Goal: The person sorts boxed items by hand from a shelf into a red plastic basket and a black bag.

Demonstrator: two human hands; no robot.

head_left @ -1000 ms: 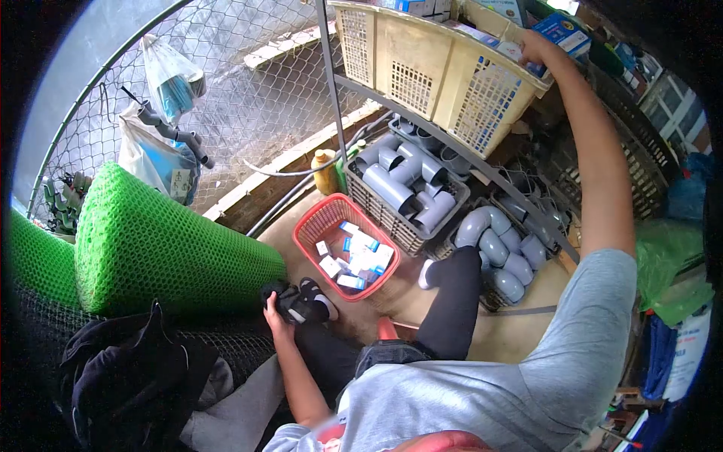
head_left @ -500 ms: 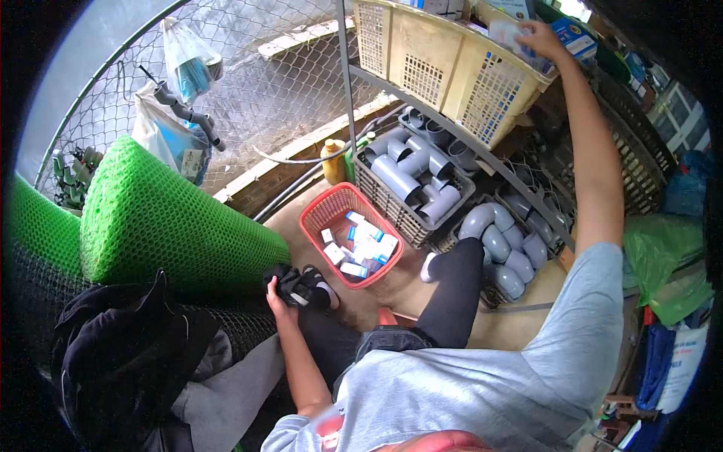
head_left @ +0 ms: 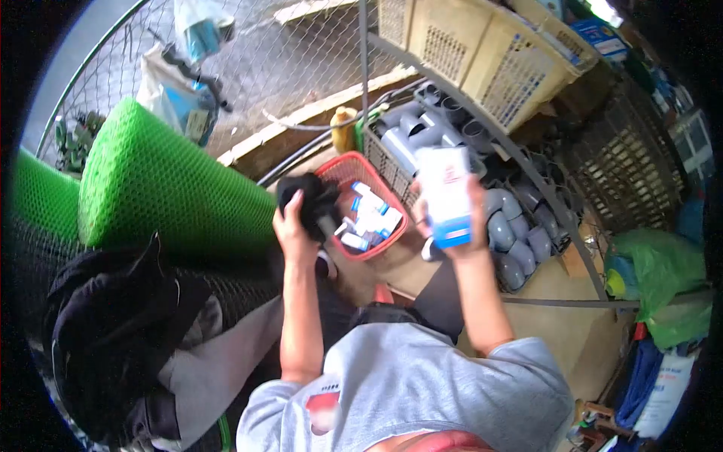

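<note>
A white and blue box (head_left: 446, 192) is in my right hand (head_left: 476, 218), raised in front of my chest and slightly blurred. My left hand (head_left: 295, 224) grips a bundle of black cloth (head_left: 310, 202), with the thumb lying on its near side. Between and beyond the two hands, a red plastic basket (head_left: 392, 245) stands on the floor. Several small white and blue boxes (head_left: 373, 218) lie loose inside it. The black cloth overlaps the basket's left edge from this viewpoint.
Rolls of green mesh (head_left: 166, 181) and a dark jacket (head_left: 120, 331) are at the left. Crates of grey pipe fittings (head_left: 512, 233) stand right of the basket, below a cream crate (head_left: 482, 60) on a metal rack. A green plastic bag (head_left: 659, 279) hangs at the right.
My right hand has come down from the cream crate to my front, now with the white and blue box. My left hand has risen with the black cloth. The view has shifted slightly.
</note>
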